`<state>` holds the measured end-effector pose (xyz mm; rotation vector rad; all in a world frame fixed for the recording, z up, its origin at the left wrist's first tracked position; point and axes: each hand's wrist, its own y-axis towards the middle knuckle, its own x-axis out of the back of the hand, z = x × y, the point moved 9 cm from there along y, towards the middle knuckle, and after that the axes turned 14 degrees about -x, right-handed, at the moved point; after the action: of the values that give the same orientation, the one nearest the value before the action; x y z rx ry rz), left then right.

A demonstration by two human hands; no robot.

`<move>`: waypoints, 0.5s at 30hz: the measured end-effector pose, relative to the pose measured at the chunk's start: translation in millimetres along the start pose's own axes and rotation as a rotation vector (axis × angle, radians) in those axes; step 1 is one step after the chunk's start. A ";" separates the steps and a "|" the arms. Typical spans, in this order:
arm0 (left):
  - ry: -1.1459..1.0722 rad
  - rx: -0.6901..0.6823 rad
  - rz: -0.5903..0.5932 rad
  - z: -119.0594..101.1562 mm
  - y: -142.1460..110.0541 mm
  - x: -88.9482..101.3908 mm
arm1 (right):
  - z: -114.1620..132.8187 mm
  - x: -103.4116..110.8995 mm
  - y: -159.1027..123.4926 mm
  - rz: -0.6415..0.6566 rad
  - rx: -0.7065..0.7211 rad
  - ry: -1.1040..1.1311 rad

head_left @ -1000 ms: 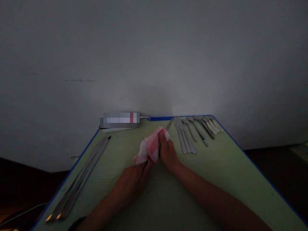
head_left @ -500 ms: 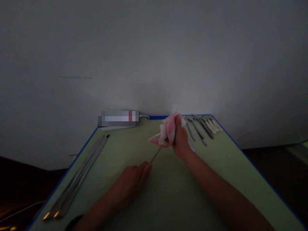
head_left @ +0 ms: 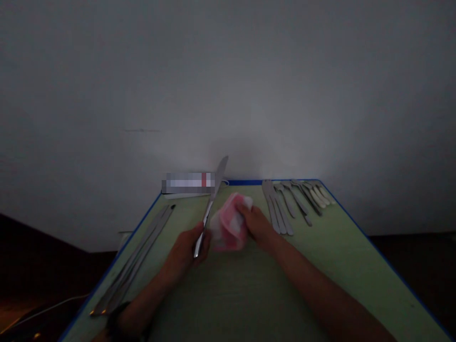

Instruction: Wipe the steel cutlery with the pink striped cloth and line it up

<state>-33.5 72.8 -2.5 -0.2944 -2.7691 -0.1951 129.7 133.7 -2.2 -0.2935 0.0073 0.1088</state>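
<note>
My left hand (head_left: pixel 189 247) is closed round the handle of a silver table knife (head_left: pixel 213 197), whose blade tilts up and away toward the wall. To its right, my right hand (head_left: pixel 257 222) pinches a crumpled pink and white cloth (head_left: pixel 231 224). The cloth hangs beside the knife handle, close to my left fingers; its lower part is blurred by motion. Beyond my right hand, several metal knives (head_left: pixel 276 209) lie side by side on the green table (head_left: pixel 313 266).
Spoons and other cutlery (head_left: pixel 297 202) lie in a row at the back right, some with pale handles (head_left: pixel 318 195). Long metal utensils (head_left: pixel 138 256) rest along the left edge. A pixelated box (head_left: pixel 188 184) stands at the back left, against the wall (head_left: pixel 249 95).
The cloth has come off the knife, moving nearer and left. My left hand has turned the knife upward, so its blade now shows. The whole view has shifted slightly.
</note>
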 end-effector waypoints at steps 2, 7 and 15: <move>-0.051 0.051 -0.016 6.1 -1.1 -1.7 | -5.7 -16.8 -3.6 0.105 -0.017 -0.136; 0.020 0.031 -0.014 -5.1 -4.3 -8.8 | 23.3 5.8 -14.4 -0.198 0.241 -0.502; 0.196 -0.124 0.186 -25.3 -10.2 -38.6 | 30.6 -23.5 -24.2 0.107 0.174 -0.304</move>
<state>7.9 51.7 6.3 -0.5328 -2.5234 -0.3301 108.7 117.0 34.6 -0.1006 -0.2680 0.2572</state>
